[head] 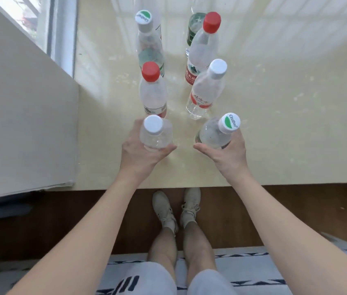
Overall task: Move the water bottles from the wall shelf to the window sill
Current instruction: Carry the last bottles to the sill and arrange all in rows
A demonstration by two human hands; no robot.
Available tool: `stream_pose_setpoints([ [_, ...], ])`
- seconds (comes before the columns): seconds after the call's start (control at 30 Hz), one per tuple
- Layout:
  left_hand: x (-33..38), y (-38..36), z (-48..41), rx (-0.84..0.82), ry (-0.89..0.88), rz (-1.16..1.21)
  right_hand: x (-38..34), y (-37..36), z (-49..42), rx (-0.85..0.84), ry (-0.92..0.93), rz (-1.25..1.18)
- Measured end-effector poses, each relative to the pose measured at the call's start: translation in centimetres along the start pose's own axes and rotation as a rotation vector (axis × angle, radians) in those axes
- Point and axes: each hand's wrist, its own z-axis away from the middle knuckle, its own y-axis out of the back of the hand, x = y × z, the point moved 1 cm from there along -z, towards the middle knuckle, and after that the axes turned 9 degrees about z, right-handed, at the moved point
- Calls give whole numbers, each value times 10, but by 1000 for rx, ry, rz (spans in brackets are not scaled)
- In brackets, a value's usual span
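Several clear water bottles stand in two rows on the pale glossy window sill [274,103]. My left hand [140,152] wraps a white-capped bottle [155,133] at the near end of the left row. My right hand [228,154] grips a bottle with a green-and-white cap [217,133] at the near end of the right row. Behind them stand a red-capped bottle [152,90], a white-capped bottle [206,90], another red-capped bottle [204,45] and a green-and-white-capped bottle [147,39]. The wall shelf is out of view.
The window [29,20] and its frame run along the far left. A grey wall block [23,116] borders the sill on the left. Below the sill's front edge are a wooden floor [274,213], my feet and a patterned rug [253,273].
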Motion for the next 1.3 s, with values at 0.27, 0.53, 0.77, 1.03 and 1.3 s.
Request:
stream_pose_setpoints([
  [0.27, -9, 0, -8, 33, -33, 49, 3, -9, -4, -39, 68, 6],
  [0.53, -17, 19, -14, -100, -58, -45, 26, -1, -1, -149, 28, 88],
  [0.77, -20, 27, -28, -249, -63, -45, 13, -5, -7, -73, 67, 123],
  [1.03, -25, 20, -28, -207, -112, -85, 15, -17, -16, -76, 24, 262],
  [1.3, -24, 20, -22, -193, -137, -166, 20, -24, -12, -83, 3, 275],
])
